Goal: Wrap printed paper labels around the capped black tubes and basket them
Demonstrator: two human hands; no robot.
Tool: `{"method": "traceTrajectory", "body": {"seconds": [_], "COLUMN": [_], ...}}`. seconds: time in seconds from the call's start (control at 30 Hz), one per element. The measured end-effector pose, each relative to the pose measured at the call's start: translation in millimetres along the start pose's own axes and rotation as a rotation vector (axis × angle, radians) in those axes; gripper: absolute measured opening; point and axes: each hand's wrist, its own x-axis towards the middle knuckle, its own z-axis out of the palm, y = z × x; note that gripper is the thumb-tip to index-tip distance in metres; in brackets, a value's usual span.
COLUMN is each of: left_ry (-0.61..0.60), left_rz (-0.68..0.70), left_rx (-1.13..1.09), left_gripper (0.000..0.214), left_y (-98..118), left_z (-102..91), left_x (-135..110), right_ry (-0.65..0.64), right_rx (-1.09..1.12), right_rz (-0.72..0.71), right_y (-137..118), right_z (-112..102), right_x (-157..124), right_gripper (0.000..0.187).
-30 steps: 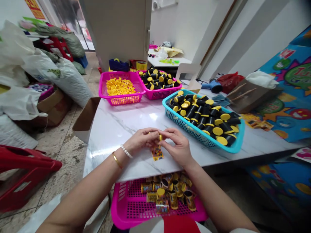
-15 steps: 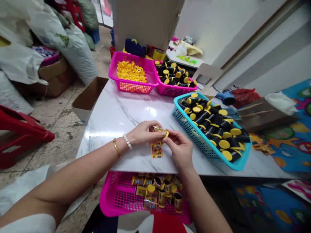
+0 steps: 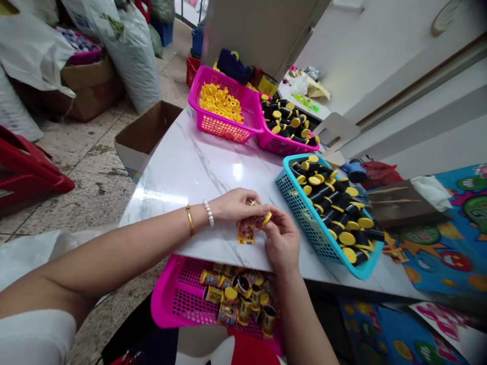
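Observation:
My left hand (image 3: 239, 204), with a pearl bracelet and a gold bangle at its wrist, is closed on a small canister (image 3: 267, 218) with a yellow end. From the right, the fingers of my right hand (image 3: 284, 242) pinch that same canister. Most of its body is hidden by the fingers. Just below lies a printed yellow label (image 3: 246, 235) on the marble-patterned table (image 3: 205, 177); whether it touches the canister I cannot tell. Under the table edge, a pink basket (image 3: 163, 299) holds several canisters wrapped in printed labels.
A turquoise basket (image 3: 317, 238) of black canisters with yellow ends stands right of my hands. Behind are a pink basket (image 3: 228, 133) of yellow plastic pieces and another pink basket (image 3: 283, 147) of black canisters. A cardboard box (image 3: 133, 144) stands on the floor left of the table.
The camera view has shifted and turned slightly, so the baskets sit differently in the picture. Both hands keep hold of the canister, whose yellow end has tilted a little.

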Motion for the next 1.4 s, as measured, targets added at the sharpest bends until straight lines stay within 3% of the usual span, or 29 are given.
{"method": "traceTrajectory", "body": {"seconds": [0.1,0.2,0.33,0.5,0.67,0.8,0.87,1.0,1.1,1.17,1.27,1.33,1.4], "left_ry": [-0.081,-0.135,-0.212,-0.239,-0.239,-0.175,-0.169,-0.260,-0.106,0.060,0.216,0.292,0.361], "left_rz": [-0.086,-0.108,-0.162,-0.238,-0.216,-0.205,-0.186,-0.157,-0.059,0.003,0.037,0.053,0.063], "left_rx": [-0.059,-0.118,-0.252,-0.212,-0.218,-0.237,-0.187,-0.008,0.185,0.305,0.405,0.419,0.431], "left_gripper": [0.043,0.044,0.043,0.050,0.045,0.044,0.044,0.043,0.041,0.035,0.030,0.028,0.028], "left_y": [-4.4,-9.1,-9.0,-5.1,-7.3,-9.4,-8.5,-2.9,2.6,5.6,8.5,9.9,11.3], "left_z": [0.7,-2.5,-8.3,-7.5,-8.4,-9.4,-6.3,4.3,6.5,3.5,-4.6,-9.8,-13.6], "left_x": [1.5,2.8,2.3,0.4,2.1,3.6,2.1,-4.3,-5.1,-2.9,1.2,2.8,3.7], "right_ry": [-0.071,-0.066,-0.009,0.039,0.008,-0.096,-0.090,0.016,-0.018,-0.113,-0.263,-0.166,0.071], "right_rx": [0.076,0.084,0.164,0.150,0.062,0.024,-0.015,-0.141,-0.172,-0.258,-0.484,-0.690,-0.890], "right_rz": [0.109,0.140,0.027,-0.097,-0.074,-0.076,-0.089,-0.129,-0.075,-0.031,0.004,-0.059,-0.127], "right_y": [6.0,9.2,6.6,4.1,4.4,0.5,-3.0,-14.3,-26.5,-34.5,-37.7,-29.1,-11.5], "right_z": [-4.6,-5.7,-4.1,-1.4,-3.5,-4.5,-2.7,-7.8,-32.0,-55.7,-91.3,-109.7,-121.9], "right_x": [-4.6,-6.3,-6.3,-7.4,-8.2,-10.4,-13.6,-27.8,-49.9,-70.0,-100.6,-117.5,-131.1], "right_gripper": [0.040,0.032,0.023,0.013,0.010,0.032,0.042,0.025,0.022,0.026,0.038,0.039,0.032]}}
